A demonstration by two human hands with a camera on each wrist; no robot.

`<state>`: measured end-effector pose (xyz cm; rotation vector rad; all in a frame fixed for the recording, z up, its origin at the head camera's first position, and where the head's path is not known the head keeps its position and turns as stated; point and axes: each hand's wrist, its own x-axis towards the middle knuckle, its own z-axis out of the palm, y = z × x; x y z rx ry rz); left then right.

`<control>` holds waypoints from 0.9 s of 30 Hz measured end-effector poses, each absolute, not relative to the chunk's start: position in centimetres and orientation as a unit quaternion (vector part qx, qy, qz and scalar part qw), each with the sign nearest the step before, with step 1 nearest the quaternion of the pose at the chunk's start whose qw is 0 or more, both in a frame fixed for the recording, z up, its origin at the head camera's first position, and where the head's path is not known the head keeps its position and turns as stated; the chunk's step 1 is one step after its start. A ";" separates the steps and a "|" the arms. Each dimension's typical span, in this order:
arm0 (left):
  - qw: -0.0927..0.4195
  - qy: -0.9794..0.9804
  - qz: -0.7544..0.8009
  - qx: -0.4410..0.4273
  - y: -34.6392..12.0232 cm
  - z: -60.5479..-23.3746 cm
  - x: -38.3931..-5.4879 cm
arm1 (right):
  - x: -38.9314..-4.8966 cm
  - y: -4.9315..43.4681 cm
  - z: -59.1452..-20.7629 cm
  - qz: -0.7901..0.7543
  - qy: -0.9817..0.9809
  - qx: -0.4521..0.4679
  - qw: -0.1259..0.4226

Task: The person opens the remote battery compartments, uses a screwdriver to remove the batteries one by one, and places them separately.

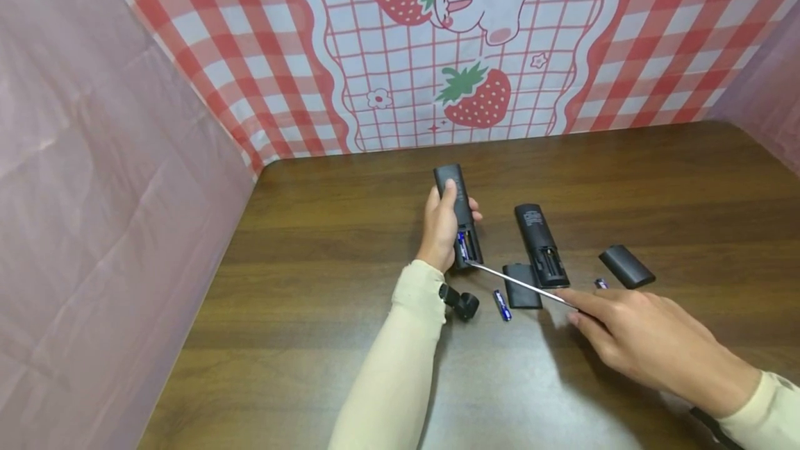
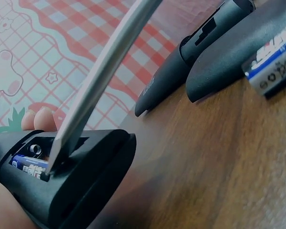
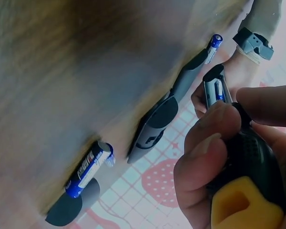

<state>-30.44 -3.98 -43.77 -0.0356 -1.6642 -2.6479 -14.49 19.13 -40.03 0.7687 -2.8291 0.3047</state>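
My left hand [image 1: 439,231] grips a black remote control [image 1: 463,210], back side up, its battery bay uncovered. A blue battery [image 2: 31,166] lies inside that bay, with a bare metal spring beside it. In my right hand [image 1: 656,339] is a screwdriver, its black and yellow handle [image 3: 255,162] held between thumb and fingers. The metal shaft [image 1: 525,285] reaches leftward, and its tip touches the lower end of the bay, by the battery's end. Just right of the left hand lies a second black remote [image 1: 536,235] with its bay uncovered.
One black battery cover [image 1: 521,290] lies beside the second remote, another cover [image 1: 627,267] farther right. A loose blue battery [image 1: 502,305] rests left of the shaft; another battery [image 1: 601,283] is partly hidden by the right hand. A checked cloth [image 1: 400,89] hangs behind the wooden table [image 1: 312,262].
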 end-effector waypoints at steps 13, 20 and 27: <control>0.016 -0.534 -0.845 0.005 -3.8 -43.8 -30.4 | -14.2 18.6 -40.7 0.113 -0.954 0.263 0.090; 0.010 -0.520 -0.854 0.020 -3.8 -44.0 -30.4 | -14.0 18.4 -40.9 0.113 -0.954 0.261 0.093; 0.002 -0.490 -0.870 0.050 -4.1 -44.4 -30.4 | -13.9 18.3 -41.0 0.108 -0.951 0.273 0.100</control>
